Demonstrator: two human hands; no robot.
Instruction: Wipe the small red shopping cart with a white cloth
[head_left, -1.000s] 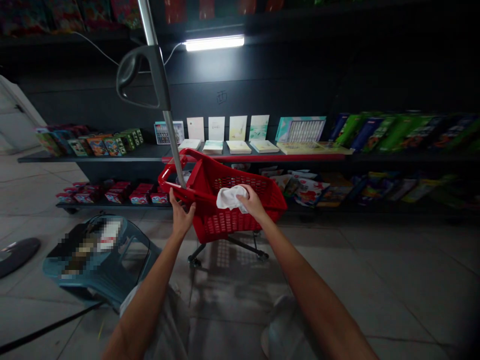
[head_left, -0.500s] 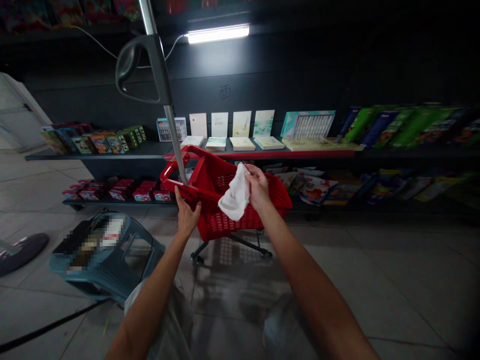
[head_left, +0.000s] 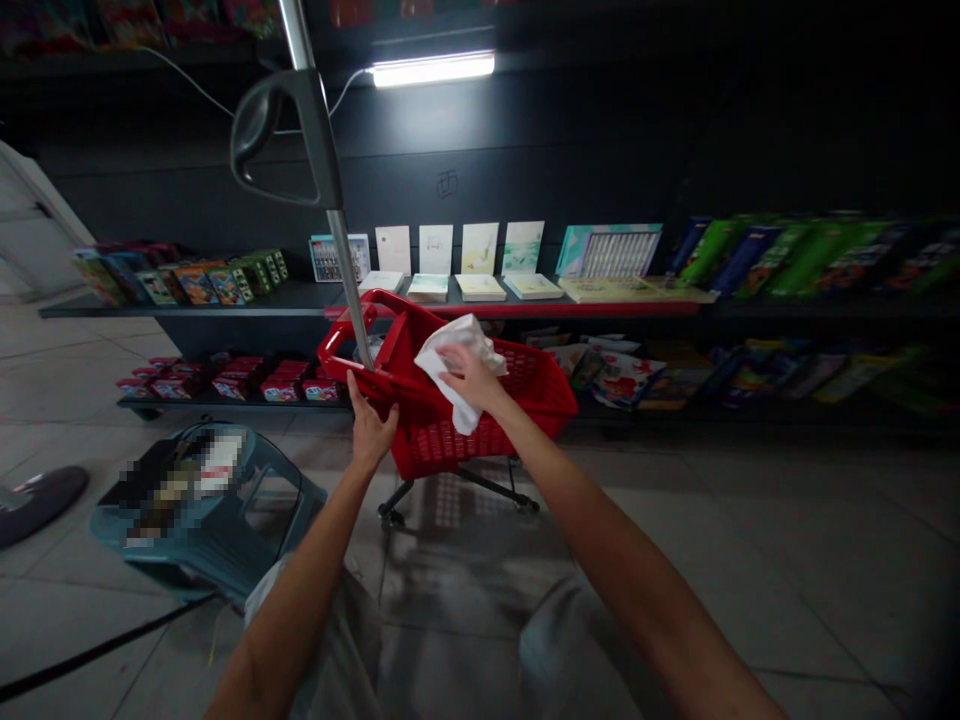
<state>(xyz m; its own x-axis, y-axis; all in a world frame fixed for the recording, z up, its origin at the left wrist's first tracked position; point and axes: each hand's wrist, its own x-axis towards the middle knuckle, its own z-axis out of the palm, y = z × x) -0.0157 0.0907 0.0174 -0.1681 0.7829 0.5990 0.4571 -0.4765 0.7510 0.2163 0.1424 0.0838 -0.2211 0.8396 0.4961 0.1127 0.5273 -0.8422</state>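
Observation:
A small red plastic shopping cart (head_left: 536, 400) with a perforated basket stands before me on dark wheeled legs. My left hand (head_left: 371, 430) holds its near side just below the handle, thumb and forefinger spread against the red plastic; the other fingers are mostly hidden. In my right hand (head_left: 472, 378) is a white cloth (head_left: 469, 335), bunched under the fingers and draped over the cart's near rim. One corner of the cloth hangs down outside the basket. A metal pole (head_left: 346, 265) with a grey loop-shaped bracket (head_left: 319, 140) rises from the cart's handle end.
Behind the cart runs a dark shelf (head_left: 300, 297) with books (head_left: 480, 250), small boxes (head_left: 199, 285) and green and blue packets (head_left: 720, 250). Red packs (head_left: 240, 380) lie on the lower shelf. A blue-grey plastic stool (head_left: 262, 500) with blurred items on top stands at left. A lit tube lamp (head_left: 433, 68) hangs above.
My right hand has moved left with the white cloth, which is now spread wider over the cart's rim, where before it hung from my fingertips. My left hand keeps its place.

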